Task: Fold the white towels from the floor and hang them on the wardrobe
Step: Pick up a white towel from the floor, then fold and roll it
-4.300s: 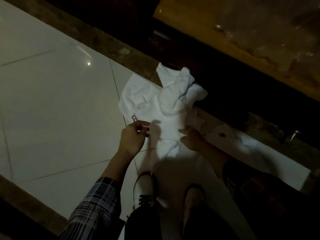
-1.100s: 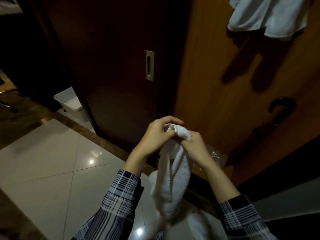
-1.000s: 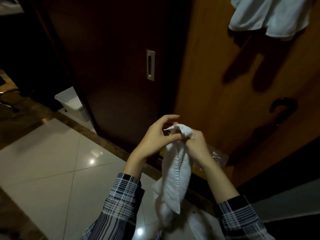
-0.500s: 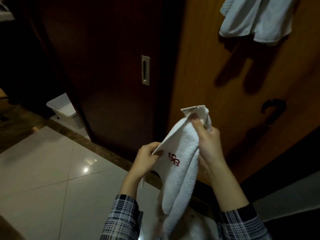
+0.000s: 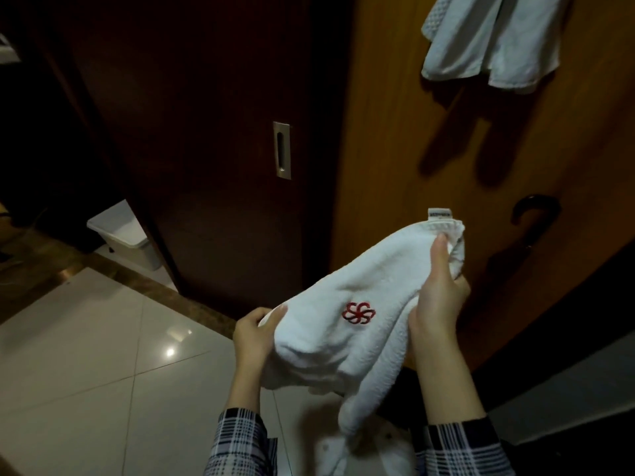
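I hold a white towel (image 5: 357, 334) with a red flower emblem in the air in front of the wardrobe. My right hand (image 5: 441, 286) grips its upper corner, beside a small label. My left hand (image 5: 256, 333) pinches the lower left corner. The towel stretches slantwise between both hands and its free end hangs down. Another white towel (image 5: 488, 39) hangs high on the light wooden wardrobe door (image 5: 395, 149). More white cloth (image 5: 385, 451) lies on the floor below my hands.
A dark sliding door (image 5: 213, 149) with a metal recessed handle (image 5: 281, 150) stands left of the wooden door. A dark curved handle (image 5: 534, 211) sits on the wooden door. A white plastic bin (image 5: 123, 233) stands at the left. Glossy white tiles (image 5: 86, 372) cover the floor.
I stood up from the floor with the towel. My hands were together at its top; now they have drawn apart, spreading it out with the red emblem facing me.
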Demonstrator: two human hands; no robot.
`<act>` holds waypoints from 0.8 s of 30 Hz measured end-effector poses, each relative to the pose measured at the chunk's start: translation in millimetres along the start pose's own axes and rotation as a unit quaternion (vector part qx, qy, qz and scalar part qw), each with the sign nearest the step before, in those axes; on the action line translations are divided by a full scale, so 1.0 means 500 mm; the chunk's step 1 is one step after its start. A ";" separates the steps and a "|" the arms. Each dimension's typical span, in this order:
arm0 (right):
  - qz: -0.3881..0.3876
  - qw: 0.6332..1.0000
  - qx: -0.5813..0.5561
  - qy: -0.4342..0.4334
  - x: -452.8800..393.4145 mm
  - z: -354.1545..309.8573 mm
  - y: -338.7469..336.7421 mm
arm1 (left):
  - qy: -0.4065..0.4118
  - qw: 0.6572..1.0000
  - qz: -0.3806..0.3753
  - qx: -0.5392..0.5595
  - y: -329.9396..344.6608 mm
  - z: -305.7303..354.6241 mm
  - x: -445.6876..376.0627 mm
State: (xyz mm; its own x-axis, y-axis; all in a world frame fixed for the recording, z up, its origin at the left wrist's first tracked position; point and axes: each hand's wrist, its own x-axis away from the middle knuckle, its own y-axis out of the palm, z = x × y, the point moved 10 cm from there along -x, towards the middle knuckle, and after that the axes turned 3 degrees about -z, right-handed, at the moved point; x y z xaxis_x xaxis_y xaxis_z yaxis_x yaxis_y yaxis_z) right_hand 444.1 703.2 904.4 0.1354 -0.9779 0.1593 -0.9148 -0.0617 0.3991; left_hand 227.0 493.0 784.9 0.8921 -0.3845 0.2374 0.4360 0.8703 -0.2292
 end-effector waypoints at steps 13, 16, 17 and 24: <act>-0.184 0.959 0.204 -0.066 0.101 0.126 0.072 | -0.108 0.940 -0.129 0.298 0.128 0.130 0.083; -0.227 0.952 0.195 -0.062 0.127 0.132 0.099 | -0.124 0.907 -0.179 0.360 0.163 0.152 0.115; -0.221 0.954 0.194 -0.063 0.128 0.131 0.100 | -0.135 0.883 -0.209 0.398 0.178 0.162 0.131; -0.244 0.948 0.200 -0.048 0.122 0.131 0.127 | 0.059 0.912 -0.275 0.300 0.174 0.235 0.168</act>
State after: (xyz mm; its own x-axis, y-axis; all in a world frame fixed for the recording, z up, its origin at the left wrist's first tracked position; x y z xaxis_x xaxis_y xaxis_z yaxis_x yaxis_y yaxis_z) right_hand 369.2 626.7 880.3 0.5612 -0.8264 -0.0466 -0.8262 -0.5627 0.0273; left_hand 325.8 572.5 895.9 0.5799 -0.8131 0.0502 0.7094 0.5343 0.4597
